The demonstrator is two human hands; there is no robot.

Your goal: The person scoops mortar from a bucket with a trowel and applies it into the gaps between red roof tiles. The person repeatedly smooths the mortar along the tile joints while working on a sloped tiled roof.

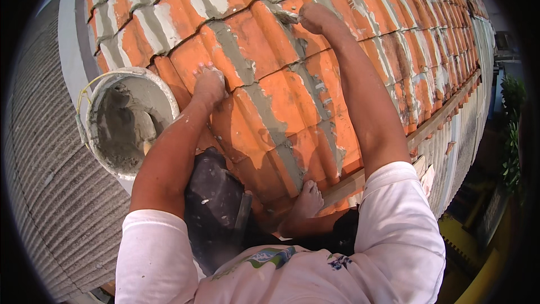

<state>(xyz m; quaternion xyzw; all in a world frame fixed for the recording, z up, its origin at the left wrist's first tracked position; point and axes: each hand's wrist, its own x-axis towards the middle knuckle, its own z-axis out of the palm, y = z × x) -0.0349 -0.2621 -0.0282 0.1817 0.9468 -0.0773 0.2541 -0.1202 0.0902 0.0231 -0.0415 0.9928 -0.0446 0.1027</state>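
Observation:
My right hand [319, 18] is closed round a paintbrush [287, 17]. The bristle end of the brush touches the orange roof tiles [254, 38], beside a grey mortar-coated strip [296, 46]. Lower and to the left, my left hand [211, 85] rests on the tiles with its fingertips spread out on them. Grey smears show on this hand. A round bucket [170, 91] of wet grey mortar stands left of my left forearm. Inside it lies a mortar-covered tool [147, 128], its handle partly hidden by my arm.
Corrugated grey sheeting [50, 152] runs along the left, and a pale wall edge [73, 28] lies beyond the bucket. My bare foot [308, 199] is on the lower tiles near a wooden batten [444, 111]. Paler corrugated sheets [450, 160] and the roof's drop-off are at right.

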